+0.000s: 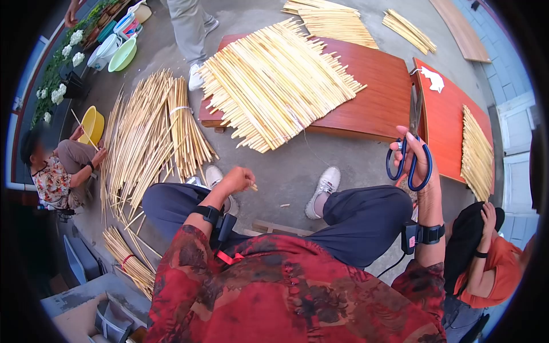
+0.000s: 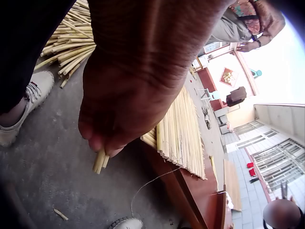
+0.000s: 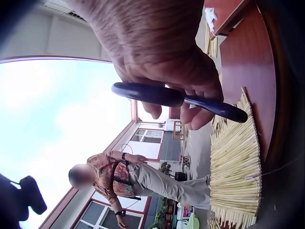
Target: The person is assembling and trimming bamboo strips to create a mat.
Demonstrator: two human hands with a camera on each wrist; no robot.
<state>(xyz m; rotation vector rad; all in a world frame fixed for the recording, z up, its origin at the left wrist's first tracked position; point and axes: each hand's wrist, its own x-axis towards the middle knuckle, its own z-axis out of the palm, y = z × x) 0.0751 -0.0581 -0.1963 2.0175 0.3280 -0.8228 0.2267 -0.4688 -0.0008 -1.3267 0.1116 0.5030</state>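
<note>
Short stalk pieces (image 2: 99,161) stick out from the pinched fingertips of my left hand (image 2: 126,90), held above the grey floor. In the head view that hand (image 1: 237,179) is over the gap between my knees. My right hand (image 1: 422,163) is raised at the right, its fingers through the blue handles of a pair of scissors (image 1: 414,114), blades pointing away from me. The right wrist view shows the blue handles (image 3: 157,94) across the fingers of the hand (image 3: 162,52). Ahead, a mat of pale stalks (image 1: 280,80) lies on a low reddish-brown table (image 1: 377,91), a thin string hanging from its near edge.
Loose and tied stalks (image 1: 137,137) lie on the floor at the left. A second table (image 1: 452,120) with a stalk mat stands at the right. One person sits at the left, another at the right, and someone stands beyond the table. A cut piece (image 1: 285,205) lies between my shoes.
</note>
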